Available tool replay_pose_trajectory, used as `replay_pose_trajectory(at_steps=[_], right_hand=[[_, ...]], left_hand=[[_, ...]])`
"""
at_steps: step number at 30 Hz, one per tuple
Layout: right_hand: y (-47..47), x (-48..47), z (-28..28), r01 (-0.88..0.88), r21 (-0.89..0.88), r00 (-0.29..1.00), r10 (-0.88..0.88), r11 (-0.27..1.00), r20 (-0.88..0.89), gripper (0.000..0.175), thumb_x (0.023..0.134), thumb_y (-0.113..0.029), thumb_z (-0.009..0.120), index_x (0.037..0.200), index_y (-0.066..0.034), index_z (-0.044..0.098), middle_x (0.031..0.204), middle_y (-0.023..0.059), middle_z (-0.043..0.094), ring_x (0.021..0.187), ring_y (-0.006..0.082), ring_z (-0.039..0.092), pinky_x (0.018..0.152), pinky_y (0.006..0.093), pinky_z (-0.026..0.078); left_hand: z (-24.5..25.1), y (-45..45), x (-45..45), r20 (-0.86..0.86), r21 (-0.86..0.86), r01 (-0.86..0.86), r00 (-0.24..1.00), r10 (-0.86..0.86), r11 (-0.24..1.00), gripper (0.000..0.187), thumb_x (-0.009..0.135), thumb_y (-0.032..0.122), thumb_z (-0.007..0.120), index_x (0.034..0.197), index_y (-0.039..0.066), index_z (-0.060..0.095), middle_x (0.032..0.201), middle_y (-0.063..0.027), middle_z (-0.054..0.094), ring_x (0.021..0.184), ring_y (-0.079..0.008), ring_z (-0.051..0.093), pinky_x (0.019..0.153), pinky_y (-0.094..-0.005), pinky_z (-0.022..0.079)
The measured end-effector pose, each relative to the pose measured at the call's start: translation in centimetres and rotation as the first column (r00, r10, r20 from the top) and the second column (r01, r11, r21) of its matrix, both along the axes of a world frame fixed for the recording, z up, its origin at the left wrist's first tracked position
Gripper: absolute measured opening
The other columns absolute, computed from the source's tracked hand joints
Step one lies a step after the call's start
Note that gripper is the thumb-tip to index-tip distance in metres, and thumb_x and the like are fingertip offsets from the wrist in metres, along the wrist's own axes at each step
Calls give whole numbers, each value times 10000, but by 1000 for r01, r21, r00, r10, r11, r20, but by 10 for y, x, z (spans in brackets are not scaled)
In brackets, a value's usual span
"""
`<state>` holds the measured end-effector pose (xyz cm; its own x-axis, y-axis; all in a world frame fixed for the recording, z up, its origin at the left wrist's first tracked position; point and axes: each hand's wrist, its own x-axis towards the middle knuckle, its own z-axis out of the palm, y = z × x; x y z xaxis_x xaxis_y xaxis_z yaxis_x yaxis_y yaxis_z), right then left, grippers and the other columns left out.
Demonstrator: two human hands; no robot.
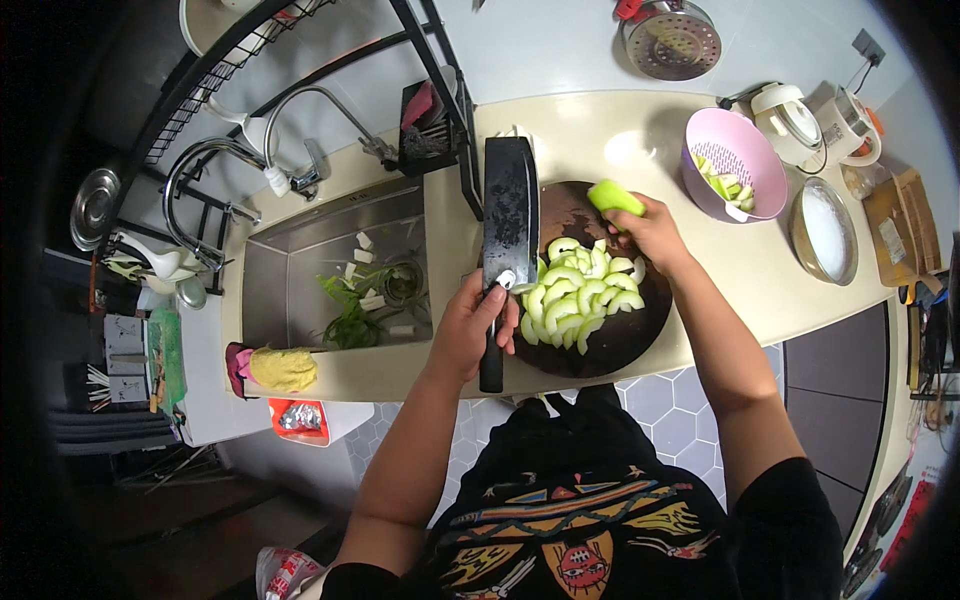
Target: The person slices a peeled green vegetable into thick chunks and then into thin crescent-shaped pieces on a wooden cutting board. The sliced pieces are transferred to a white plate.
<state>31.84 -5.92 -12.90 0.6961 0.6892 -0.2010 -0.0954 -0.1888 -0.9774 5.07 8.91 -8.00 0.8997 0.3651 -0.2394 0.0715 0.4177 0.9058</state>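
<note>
My left hand (475,322) grips the black handle of a cleaver (510,210), whose broad dark blade points away from me over the left edge of a round dark cutting board (626,352). My right hand (651,231) holds a chunk of pale green gourd or similar vegetable (613,197) above the board's back right part. Curved, pale green vegetable slices (566,296) lie in a heap on the board between my hands, close to the blade. To the right, a pink colander (697,161) contains more pale green pieces.
A steel bowl (847,240) with white contents stands beside the colander, near a cardboard box (896,225) and small white appliances (787,124). At left is a steel sink (277,292) holding leafy greens (352,324) and white pieces. A black rack (466,142) rises behind the cleaver.
</note>
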Motion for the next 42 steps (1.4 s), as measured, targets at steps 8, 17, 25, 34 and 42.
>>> replay_pose_trajectory(at_steps=[8,17,25,34,42], right_hand=[[-131,-64,20,372,180,808,-222,911,-547,458,945,-255,573,1242,90,523,1069,188,653,801,216,664,642,255,550],[-207,-127,9,481,29,761,-401,876,-510,421,879,-178,665,1219,44,555,1026,144,668,812,237,675,648,282,534],[-165,-151,-3,278,14,854,-241,960,-461,544,776,32,742,1270,-5,516,1011,95,666,846,179,682,689,266,544],[-79,-154,-11,177,-404,829,86,897,553,522,804,-350,740,1153,21,627,1017,194,650,865,341,667,755,385,546],[-85,-149,-4,-63,-252,487,250,966,837,360,741,-108,752,1074,-8,658,1073,127,612,951,325,594,823,364,519]], left_hand=[[-20,-1,22,-29,-433,102,992,-127,896,207,1039,308,437,1117,128,504,693,23,485,530,-54,423,501,-224,397],[-24,-55,-15,-472,804,562,803,-364,195,180,967,251,501,960,72,484,765,-207,631,730,-440,621,635,-527,495],[-38,-21,-8,-466,876,480,869,-166,55,159,939,235,540,929,80,508,741,-170,644,680,-413,629,599,-531,499],[-34,-38,7,-502,840,508,861,-86,190,167,951,231,531,958,64,526,765,-216,645,727,-451,617,639,-547,478],[-20,-47,0,-472,854,491,871,-138,172,182,958,213,519,924,40,476,784,-200,644,706,-445,617,634,-534,490]])
